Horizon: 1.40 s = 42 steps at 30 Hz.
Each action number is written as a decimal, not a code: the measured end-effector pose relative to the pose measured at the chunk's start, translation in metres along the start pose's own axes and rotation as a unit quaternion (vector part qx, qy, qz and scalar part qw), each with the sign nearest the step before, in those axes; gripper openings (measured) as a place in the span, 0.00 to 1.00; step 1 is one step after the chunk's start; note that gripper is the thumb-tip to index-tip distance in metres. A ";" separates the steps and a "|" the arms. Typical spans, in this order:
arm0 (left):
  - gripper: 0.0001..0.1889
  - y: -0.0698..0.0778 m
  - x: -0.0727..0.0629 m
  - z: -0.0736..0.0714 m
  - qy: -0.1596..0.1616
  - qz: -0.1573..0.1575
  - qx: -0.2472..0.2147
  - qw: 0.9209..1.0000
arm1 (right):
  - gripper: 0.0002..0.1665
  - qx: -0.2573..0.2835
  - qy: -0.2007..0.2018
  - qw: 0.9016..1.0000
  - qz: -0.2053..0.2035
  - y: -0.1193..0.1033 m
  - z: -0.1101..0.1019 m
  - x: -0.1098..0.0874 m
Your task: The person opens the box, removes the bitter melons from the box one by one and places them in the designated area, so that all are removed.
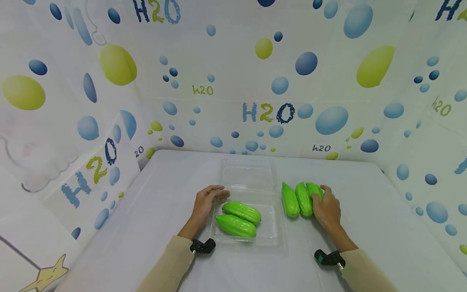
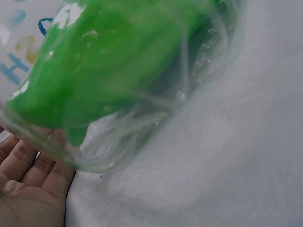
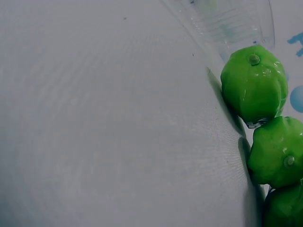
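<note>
Nearest, a black wrist device (image 1: 202, 246) is worn at the left beige sleeve (image 1: 169, 259), and a second is seen at the right. Beyond these, a clear plastic container (image 1: 270, 221) is set on the white-covered table (image 1: 127, 235). Two green vegetables (image 1: 236, 227) are held in its left part, one lying beyond the other. Just right of the container, three more are laid side by side: the left piece (image 1: 290, 202), the middle piece (image 1: 304, 199) and the right piece (image 1: 313, 189). The right piece is gripped by the right hand (image 1: 327, 206) between thumb and fingers. At the container's far left corner, the left hand (image 1: 207, 201) is placed with fingers extended, touching it. Farther, the opened lid (image 1: 248, 174) is laid flat; the patterned backdrop (image 1: 226, 61) is seen behind.
</note>
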State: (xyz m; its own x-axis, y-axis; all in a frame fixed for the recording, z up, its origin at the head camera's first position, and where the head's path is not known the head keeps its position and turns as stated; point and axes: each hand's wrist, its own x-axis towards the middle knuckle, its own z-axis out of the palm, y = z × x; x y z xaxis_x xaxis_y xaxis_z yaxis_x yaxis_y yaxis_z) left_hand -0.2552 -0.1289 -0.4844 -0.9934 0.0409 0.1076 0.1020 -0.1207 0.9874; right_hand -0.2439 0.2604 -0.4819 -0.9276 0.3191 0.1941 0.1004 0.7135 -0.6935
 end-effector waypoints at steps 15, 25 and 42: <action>0.16 0.000 0.001 0.000 0.005 0.001 0.004 1.000 | 0.40 0.021 -0.002 1.000 -0.013 0.001 0.000 -0.002; 0.16 -0.004 0.000 0.000 0.006 0.003 0.004 1.000 | 0.42 -0.008 0.019 0.999 -0.037 -0.003 -0.004 -0.012; 0.16 0.000 -0.002 0.001 0.003 0.004 0.008 1.000 | 0.32 0.059 0.097 0.977 -0.180 -0.058 0.008 -0.047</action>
State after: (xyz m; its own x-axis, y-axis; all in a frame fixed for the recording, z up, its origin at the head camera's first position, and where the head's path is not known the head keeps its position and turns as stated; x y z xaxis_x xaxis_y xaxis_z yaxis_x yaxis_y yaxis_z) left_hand -0.2532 -0.1279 -0.4843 -0.9928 0.0340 0.1145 0.1104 -0.1046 0.9884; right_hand -0.2092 0.1992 -0.4565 -0.8087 0.1806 0.5598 -0.2728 0.7279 -0.6291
